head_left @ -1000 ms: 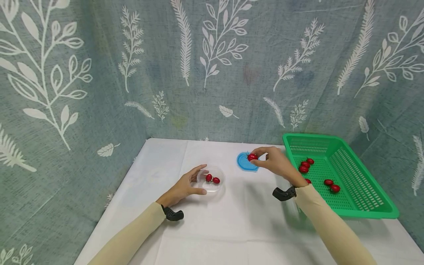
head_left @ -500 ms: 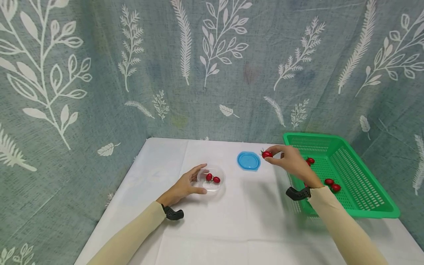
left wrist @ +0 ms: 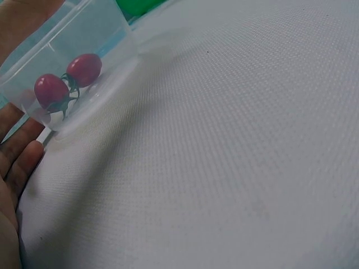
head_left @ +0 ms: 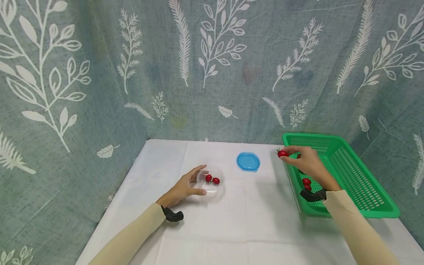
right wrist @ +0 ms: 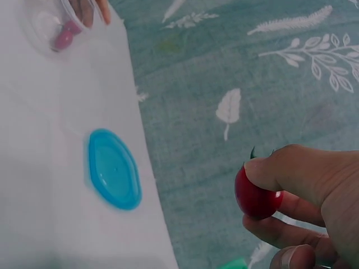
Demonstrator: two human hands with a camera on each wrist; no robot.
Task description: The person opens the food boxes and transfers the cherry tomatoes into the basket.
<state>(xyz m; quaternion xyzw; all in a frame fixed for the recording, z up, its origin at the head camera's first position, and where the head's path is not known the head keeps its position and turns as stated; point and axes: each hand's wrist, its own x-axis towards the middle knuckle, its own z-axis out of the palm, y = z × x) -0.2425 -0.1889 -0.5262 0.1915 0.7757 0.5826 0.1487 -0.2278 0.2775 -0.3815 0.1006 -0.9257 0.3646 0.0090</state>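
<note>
My right hand (head_left: 306, 162) pinches a red cherry tomato (head_left: 282, 154) with a green stem, just off the left rim of a green basket (head_left: 359, 173). Thumb and fingertips press the tomato (right wrist: 255, 193) in the right wrist view. On the left, my left hand (head_left: 183, 187) holds a round clear plastic container (head_left: 212, 189) on the table, thumb at the near side and fingers at the far side. Two cherry tomatoes (left wrist: 84, 70) lie inside it. More cherry tomatoes (head_left: 306, 181) are in the basket, partly hidden by my right hand and wrist.
A blue lid (head_left: 248, 162) lies flat on the white cloth (head_left: 228, 221) between the container and the basket. A grey-green curtain (head_left: 212, 92) with white leaf patterns hangs behind and along the sides of the table.
My right hand has carried the cherry tomato rightward from over the blue lid to the basket's left rim. My left hand and the container stay in place.
</note>
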